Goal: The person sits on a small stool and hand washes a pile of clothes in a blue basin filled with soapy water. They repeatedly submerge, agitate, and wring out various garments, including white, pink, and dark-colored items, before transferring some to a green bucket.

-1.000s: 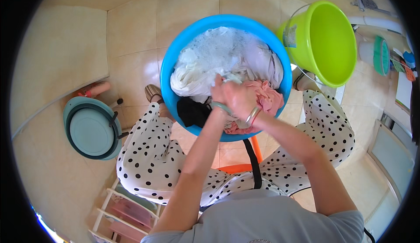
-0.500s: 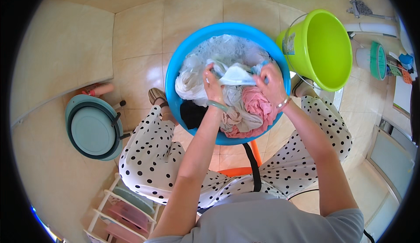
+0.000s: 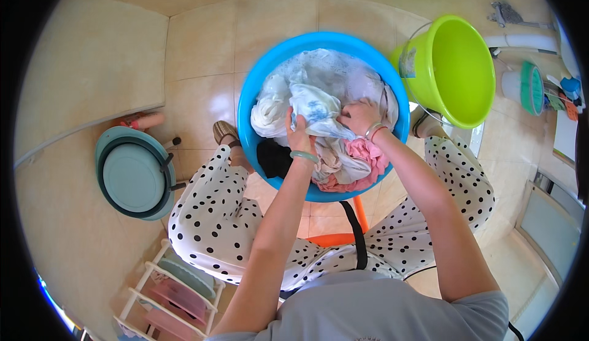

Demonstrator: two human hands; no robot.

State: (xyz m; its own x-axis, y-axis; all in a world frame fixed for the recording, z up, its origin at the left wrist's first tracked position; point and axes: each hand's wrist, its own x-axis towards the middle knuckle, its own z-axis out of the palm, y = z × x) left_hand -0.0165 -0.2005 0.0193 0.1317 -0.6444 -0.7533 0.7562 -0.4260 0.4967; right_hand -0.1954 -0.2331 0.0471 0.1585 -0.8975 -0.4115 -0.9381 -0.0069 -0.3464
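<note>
A round blue basin [image 3: 325, 38] stands between my legs, filled with sudsy water and wet laundry. Near its middle, a white cloth with a blue print [image 3: 316, 108] is lifted over the rest. My left hand [image 3: 299, 133] grips the cloth's lower left edge, thumb up along its side. On the right, the fingers of my right hand [image 3: 361, 117] are curled on the cloth's other edge, their tips partly hidden. Around it in the basin are a bundled white garment [image 3: 269, 112], a black garment [image 3: 273, 158] and a pink garment [image 3: 367, 155].
A lime-green bucket [image 3: 463, 71] leans tilted just right of the basin. Grey-green collapsible basins [image 3: 134, 178] rest against the left wall. A white rack [image 3: 144, 279] with pink and green basins stands at lower left. An orange stool [image 3: 331, 240] shows beneath me.
The white cloth, earlier stretched between both hands, now hangs spread with its blue print showing. My right hand has moved left and closer to my left, which has dropped slightly toward me.
</note>
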